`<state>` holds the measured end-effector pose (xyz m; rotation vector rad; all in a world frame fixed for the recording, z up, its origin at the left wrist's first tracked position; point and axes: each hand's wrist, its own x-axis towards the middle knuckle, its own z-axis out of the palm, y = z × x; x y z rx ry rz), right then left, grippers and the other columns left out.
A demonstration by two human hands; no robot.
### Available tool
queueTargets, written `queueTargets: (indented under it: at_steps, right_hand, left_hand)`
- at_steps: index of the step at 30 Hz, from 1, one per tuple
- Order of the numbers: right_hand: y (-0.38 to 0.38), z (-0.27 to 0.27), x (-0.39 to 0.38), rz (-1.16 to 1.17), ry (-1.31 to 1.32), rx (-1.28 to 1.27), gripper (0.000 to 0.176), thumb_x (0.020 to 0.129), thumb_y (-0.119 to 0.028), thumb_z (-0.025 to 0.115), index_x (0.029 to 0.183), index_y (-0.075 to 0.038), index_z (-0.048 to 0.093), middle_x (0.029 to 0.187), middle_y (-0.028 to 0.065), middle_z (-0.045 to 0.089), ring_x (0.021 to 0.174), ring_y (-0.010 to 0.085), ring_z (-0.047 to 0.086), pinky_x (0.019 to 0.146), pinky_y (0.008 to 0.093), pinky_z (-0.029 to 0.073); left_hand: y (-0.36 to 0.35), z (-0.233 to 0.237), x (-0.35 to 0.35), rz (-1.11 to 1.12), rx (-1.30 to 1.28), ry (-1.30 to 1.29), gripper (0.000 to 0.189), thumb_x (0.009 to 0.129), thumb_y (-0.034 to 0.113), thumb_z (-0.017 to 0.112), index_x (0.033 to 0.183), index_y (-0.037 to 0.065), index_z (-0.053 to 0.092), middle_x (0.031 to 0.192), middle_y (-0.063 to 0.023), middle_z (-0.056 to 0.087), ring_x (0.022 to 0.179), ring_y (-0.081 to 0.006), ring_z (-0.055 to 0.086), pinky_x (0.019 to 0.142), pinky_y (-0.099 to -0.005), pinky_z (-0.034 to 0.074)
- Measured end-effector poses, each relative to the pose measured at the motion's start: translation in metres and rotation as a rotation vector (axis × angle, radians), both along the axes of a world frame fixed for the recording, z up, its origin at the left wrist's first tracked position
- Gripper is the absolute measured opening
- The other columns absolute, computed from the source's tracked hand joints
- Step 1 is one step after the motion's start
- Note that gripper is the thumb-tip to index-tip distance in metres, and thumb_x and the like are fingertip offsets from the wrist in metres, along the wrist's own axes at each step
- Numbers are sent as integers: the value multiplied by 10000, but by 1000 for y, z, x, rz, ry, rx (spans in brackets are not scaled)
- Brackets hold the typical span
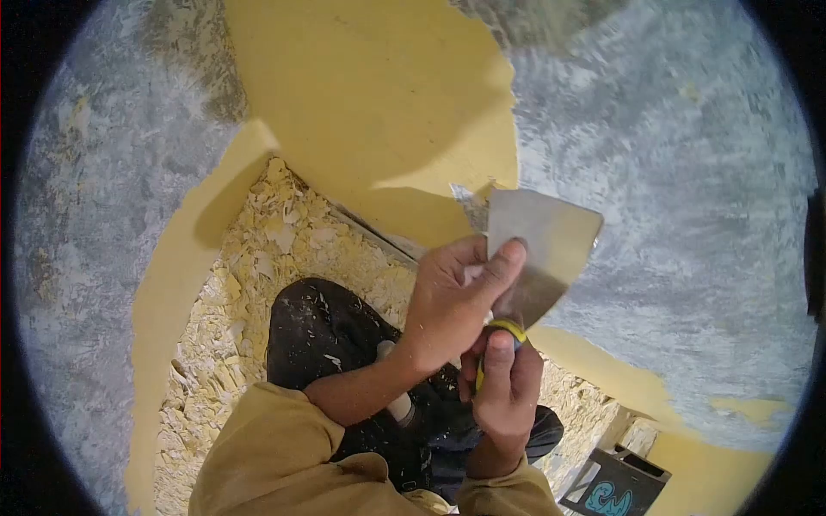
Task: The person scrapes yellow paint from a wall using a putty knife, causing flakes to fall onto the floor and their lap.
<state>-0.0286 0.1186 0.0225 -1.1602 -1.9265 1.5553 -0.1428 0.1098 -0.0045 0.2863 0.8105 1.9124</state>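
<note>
A wide putty knife (551,236) is held up in front of the wall, its metal blade pointing upward. Around its yellow and dark handle, my right hand (509,391) is closed, thumb along the front. My left hand (456,301) pinches the blade's left side, with the thumb on the near face and the other fingers partly hidden behind. Yellow paint (370,95) covers part of the wall beyond the blade, ending in a ragged edge against bare grey plaster (662,215).
Peeled yellow and white paint flakes (258,249) lie thick on the floor. My dark-trousered knee (314,322) is bent between the walls and dusted with chips. A dark box with a blue drawing (613,486) stands at the lower right. More grey wall (95,258) rises at the left.
</note>
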Motion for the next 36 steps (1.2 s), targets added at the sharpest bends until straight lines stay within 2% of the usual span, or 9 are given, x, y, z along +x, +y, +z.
queueTargets:
  at_steps: [3, 5, 10, 13, 15, 19, 24, 31, 36]
  right_hand:
    - [-11, 4, -2, -116, 69, -57, 341, 964, -282, 442, 825, 22, 510, 569, 9, 489, 488, 94, 441, 441, 259, 326]
    - [-8, 1, -5, -23, 92, -44, 342, 979, -316, 407, 906, 8, 488, 612, 35, 464, 457, 83, 418, 350, 204, 327]
    - [-5, -7, -8, -94, -73, 228, 330, 977, -317, 412, 931, 2, 480, 625, 47, 486, 461, 78, 433, 356, 202, 320]
    - [7, 1, -20, -84, -64, 223, 242, 933, -169, 505, 1018, 53, 545, 644, 112, 571, 515, 181, 523, 468, 293, 389]
    - [-3, 20, -70, 75, -22, 564, 305, 978, -289, 408, 904, -6, 490, 657, 48, 507, 466, 84, 439, 396, 201, 312]
    - [-13, 34, -96, 126, 34, 218, 219, 948, -186, 457, 999, 17, 519, 702, 98, 546, 509, 127, 475, 464, 243, 358]
    - [-31, 7, -61, 71, 125, -196, 236, 948, -166, 459, 1037, 39, 534, 725, 92, 551, 534, 125, 476, 492, 236, 373]
    - [-44, 10, -22, -217, 200, -154, 399, 981, -348, 373, 972, 27, 512, 687, 74, 524, 502, 110, 467, 417, 222, 359]
    - [-33, 7, -13, -166, 165, -136, 410, 981, -364, 366, 939, 20, 504, 649, 72, 506, 474, 112, 448, 396, 218, 343]
  left_hand:
    - [2, -2, 2, 13, -20, 26, 292, 920, 291, 562, 790, 30, 553, 624, 9, 477, 539, -77, 458, 490, -227, 402]
    - [3, -2, 0, 12, -14, 89, 286, 914, 285, 575, 792, 26, 568, 621, 10, 483, 538, -73, 473, 492, -226, 412]
    - [1, 12, -15, -13, -29, 7, 326, 899, 300, 600, 745, 14, 567, 624, 17, 499, 574, -81, 501, 516, -245, 423]
    - [11, 16, -27, 296, -6, 236, 326, 881, 322, 622, 800, 6, 644, 618, -1, 580, 545, -45, 507, 477, -200, 387]
    - [2, 34, -41, 386, 6, 244, 338, 879, 330, 622, 757, 14, 630, 596, -4, 563, 524, -52, 504, 465, -200, 379]
    - [-23, 68, -100, 329, -16, 40, 382, 889, 320, 607, 631, 65, 490, 555, 13, 478, 470, -65, 460, 438, -212, 353]
    - [-32, 17, -67, 85, -22, -10, 367, 927, 332, 537, 684, 58, 514, 586, 3, 495, 502, -62, 437, 462, -213, 326]
    - [-16, 16, -20, -30, -26, 133, 346, 938, 319, 531, 788, 13, 589, 584, 47, 487, 548, -10, 393, 473, -199, 299]
    - [-14, 9, -22, -53, -39, 173, 379, 934, 321, 534, 733, 3, 583, 576, 30, 496, 547, -18, 399, 466, -216, 302]
